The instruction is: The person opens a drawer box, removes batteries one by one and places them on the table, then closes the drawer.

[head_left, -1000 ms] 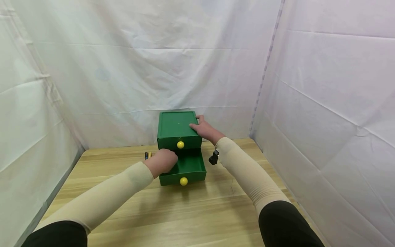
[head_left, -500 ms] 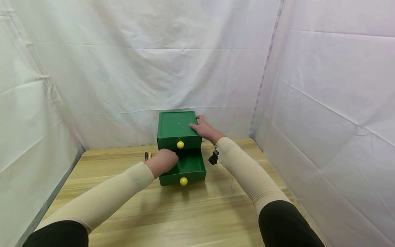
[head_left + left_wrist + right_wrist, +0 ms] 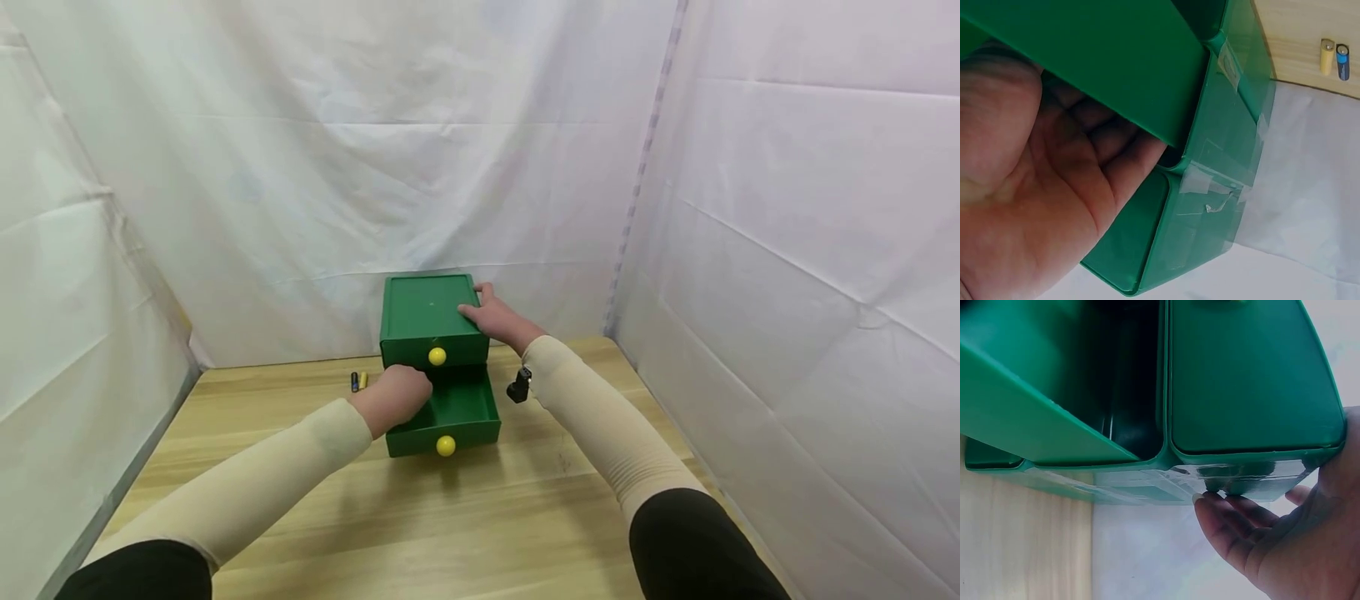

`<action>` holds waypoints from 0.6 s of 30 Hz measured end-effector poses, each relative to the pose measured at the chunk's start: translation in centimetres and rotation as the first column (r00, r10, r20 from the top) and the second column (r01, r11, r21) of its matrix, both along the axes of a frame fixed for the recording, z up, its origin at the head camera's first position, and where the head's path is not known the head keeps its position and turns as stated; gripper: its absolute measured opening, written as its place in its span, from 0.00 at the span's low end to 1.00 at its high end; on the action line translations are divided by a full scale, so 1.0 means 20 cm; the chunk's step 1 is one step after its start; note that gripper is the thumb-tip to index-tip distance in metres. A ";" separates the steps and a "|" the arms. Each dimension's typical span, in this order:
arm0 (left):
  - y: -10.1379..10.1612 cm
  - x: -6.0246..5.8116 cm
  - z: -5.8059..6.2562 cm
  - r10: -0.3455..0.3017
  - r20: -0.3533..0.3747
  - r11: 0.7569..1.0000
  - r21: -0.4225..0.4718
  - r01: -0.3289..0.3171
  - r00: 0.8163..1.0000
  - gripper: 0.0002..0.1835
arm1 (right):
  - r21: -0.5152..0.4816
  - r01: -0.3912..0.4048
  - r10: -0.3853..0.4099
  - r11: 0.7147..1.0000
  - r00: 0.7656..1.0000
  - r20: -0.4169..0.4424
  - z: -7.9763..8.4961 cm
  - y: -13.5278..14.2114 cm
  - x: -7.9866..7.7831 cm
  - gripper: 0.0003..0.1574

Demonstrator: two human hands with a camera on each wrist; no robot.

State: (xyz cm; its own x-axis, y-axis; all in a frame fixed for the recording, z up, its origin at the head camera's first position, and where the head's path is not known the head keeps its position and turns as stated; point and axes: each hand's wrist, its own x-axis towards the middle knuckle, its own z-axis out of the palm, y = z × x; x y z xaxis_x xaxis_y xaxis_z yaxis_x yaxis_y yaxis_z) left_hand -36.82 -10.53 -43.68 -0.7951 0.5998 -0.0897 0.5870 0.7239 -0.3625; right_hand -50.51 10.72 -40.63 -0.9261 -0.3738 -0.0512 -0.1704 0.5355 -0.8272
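Note:
A green drawer cabinet stands at the back of the table, its top drawer front flush. Below that, a drawer with a yellow knob is pulled well out. My left hand reaches over this drawer's left wall; in the left wrist view the palm shows while the wall covers the fingertips, so I cannot tell whether they hold anything. With my right hand I grip the cabinet's upper right edge, thumb on top and fingers against the side.
Two small batteries, one yellow and one dark with a blue band, are on the wooden table left of the cabinet. White sheeting hangs close behind. A small black device sits at my right wrist.
The head view has tilted up very slightly. Both hands, the cabinet and the pulled-out drawer keep their places.

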 end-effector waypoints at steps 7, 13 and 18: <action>0.00 0.00 0.02 0.051 0.083 0.997 0.046 -0.055 0.995 0.08 | -0.002 -0.001 0.001 1.000 1.000 0.002 0.01 0.00 0.00 0.49; 0.01 -0.02 0.06 0.071 0.154 0.991 0.105 -0.088 0.985 0.03 | -0.014 0.015 -0.015 1.000 1.000 0.018 0.01 0.00 -0.02 0.48; 0.01 -0.03 0.10 0.017 0.197 0.979 0.195 -0.056 0.980 0.03 | -0.016 0.025 -0.024 1.000 0.999 0.021 0.01 -0.01 -0.02 0.47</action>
